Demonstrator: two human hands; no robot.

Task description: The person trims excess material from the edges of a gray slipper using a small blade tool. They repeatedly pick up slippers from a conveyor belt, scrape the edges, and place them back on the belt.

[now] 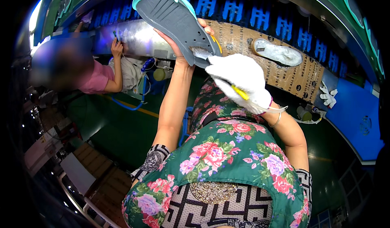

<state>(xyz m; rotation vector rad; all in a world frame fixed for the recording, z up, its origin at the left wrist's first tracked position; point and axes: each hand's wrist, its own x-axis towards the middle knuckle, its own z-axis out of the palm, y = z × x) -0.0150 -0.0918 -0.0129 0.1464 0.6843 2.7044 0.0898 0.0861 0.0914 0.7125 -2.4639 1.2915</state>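
Observation:
My left hand (185, 49) holds up a grey shoe sole (172, 19) with a teal rim, gripping it from below, its underside facing me. My right hand (239, 79), in a white glove, holds a yellow-handled brush (239, 92) whose bristle end (201, 53) touches the near end of the sole. Both forearms rise from my floral apron (227, 155).
A conveyor belt (300, 82) covered in brown printed paper runs behind, carrying another pale sole (278, 51). A white glove (327, 96) lies on the belt's edge. A person in a pink top (95, 77) works at the left. The floor (122, 126) is green.

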